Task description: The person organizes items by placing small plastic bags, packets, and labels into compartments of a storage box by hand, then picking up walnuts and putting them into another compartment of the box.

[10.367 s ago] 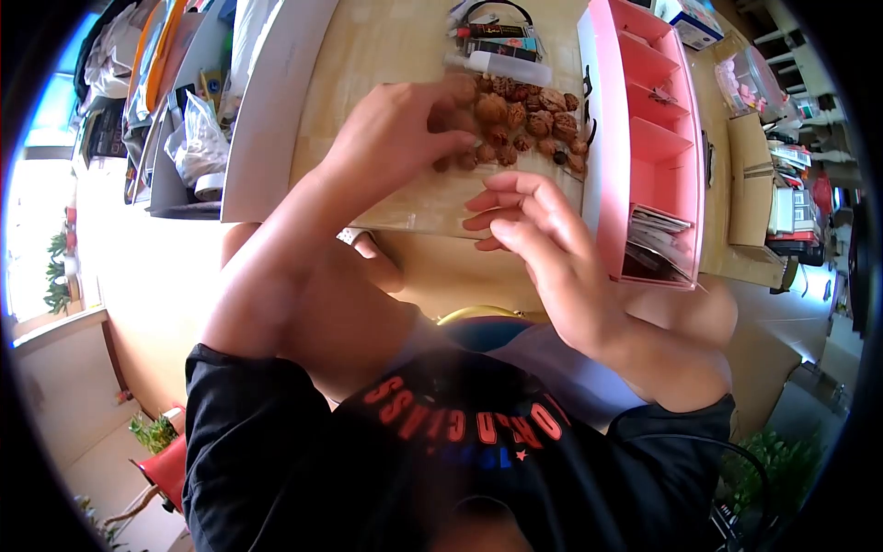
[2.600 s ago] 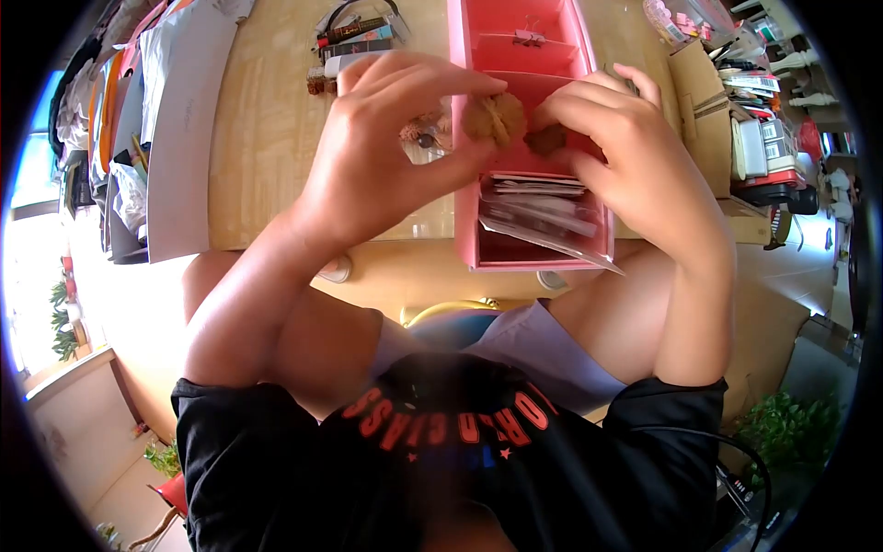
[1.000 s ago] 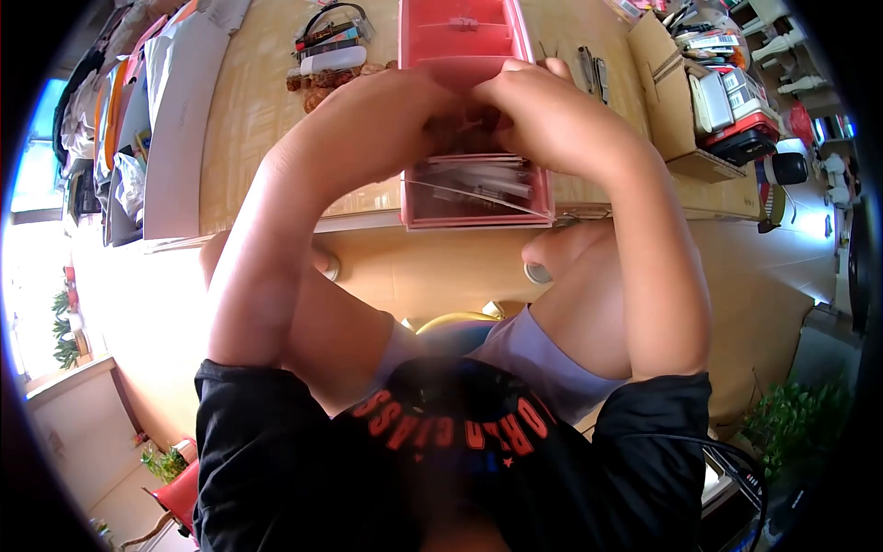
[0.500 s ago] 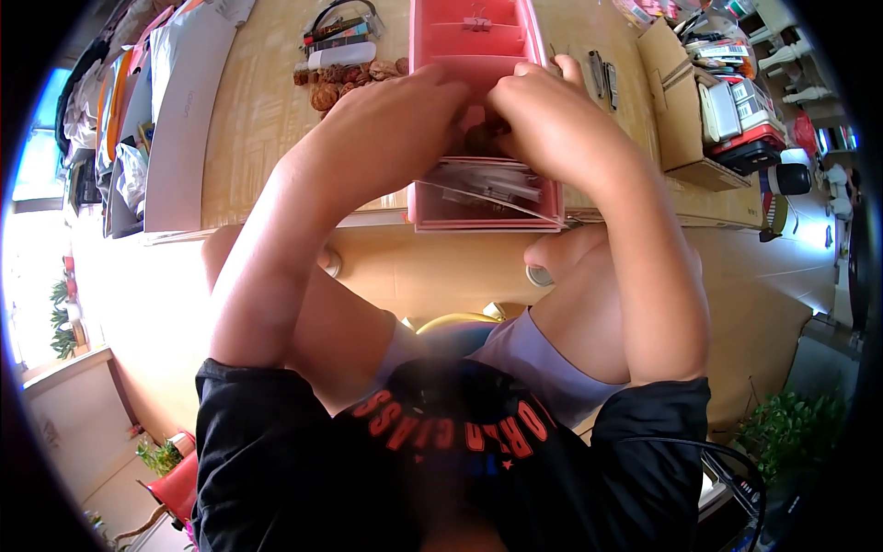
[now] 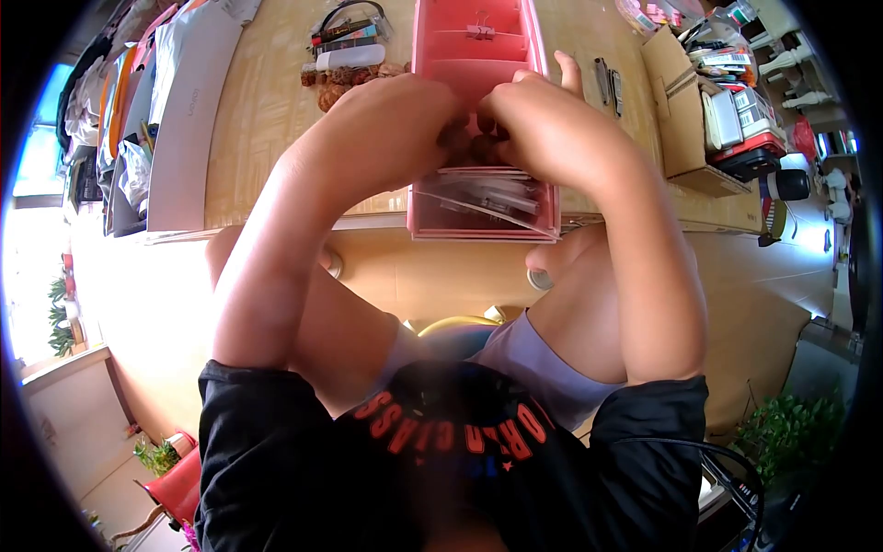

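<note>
A long pink divided box (image 5: 544, 55) lies on the table near its front edge. My left hand (image 5: 409, 120) reaches over the box's left wall, fingers curled down into a middle compartment. From the other side my right hand (image 5: 520, 115) bends in, its thumb and fingers close to my left fingertips and one finger sticking out to the right. Both sets of fingertips are in shadow, and I cannot make out what they hold. In the nearest compartment lie clear plastic packets (image 5: 487, 195). A binder clip (image 5: 479, 28) sits at a far divider.
Left of the box are brown wrinkled beads or nuts (image 5: 336, 95), a white tube-like item (image 5: 350, 57) and a black-banded pouch (image 5: 354, 26). Small metal tools (image 5: 609, 83) lie right of it. Further right stands a cardboard box (image 5: 676, 120); a white panel (image 5: 189, 129) stands at left.
The view has shifted a little, so the box appears slightly lower. My hands have drawn slightly closer together over the middle compartment.
</note>
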A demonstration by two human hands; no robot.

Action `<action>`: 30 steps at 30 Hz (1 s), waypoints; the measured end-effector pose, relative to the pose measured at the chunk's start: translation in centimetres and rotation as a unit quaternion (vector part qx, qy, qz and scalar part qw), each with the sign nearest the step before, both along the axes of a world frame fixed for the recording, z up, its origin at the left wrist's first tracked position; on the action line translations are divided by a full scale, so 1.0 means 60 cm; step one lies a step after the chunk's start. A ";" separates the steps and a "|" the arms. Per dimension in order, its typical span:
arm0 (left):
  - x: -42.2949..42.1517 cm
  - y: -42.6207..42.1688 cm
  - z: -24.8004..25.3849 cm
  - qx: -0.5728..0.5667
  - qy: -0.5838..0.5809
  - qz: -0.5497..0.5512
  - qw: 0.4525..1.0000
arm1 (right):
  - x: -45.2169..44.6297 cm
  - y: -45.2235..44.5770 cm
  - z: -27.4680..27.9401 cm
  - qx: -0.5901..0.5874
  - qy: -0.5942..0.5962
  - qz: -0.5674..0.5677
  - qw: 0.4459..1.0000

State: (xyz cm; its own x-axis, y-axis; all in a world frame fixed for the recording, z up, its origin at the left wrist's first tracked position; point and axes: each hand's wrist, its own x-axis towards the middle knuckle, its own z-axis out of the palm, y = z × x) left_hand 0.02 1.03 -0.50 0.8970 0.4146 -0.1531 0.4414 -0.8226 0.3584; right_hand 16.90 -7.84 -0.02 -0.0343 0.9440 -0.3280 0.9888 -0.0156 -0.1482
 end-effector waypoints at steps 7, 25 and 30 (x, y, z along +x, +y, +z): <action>-0.003 -0.015 0.011 0.042 0.062 0.022 0.997 | 0.012 0.003 -0.015 0.014 0.038 -0.002 0.999; -0.010 -0.017 -0.003 0.051 -0.036 0.018 0.998 | 0.001 -0.001 0.000 -0.013 -0.023 0.014 1.000; -0.006 -0.022 -0.001 0.043 -0.038 0.043 0.997 | 0.001 -0.015 -0.015 0.062 0.003 0.019 0.998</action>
State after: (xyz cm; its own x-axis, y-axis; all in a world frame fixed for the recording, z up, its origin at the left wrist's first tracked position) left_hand -0.36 -0.26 -0.55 0.8652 0.4994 -0.0463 0.4860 -0.8121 0.3228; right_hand 16.94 -8.72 -0.89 -0.0716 0.9753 -0.2091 0.9876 0.0400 -0.1520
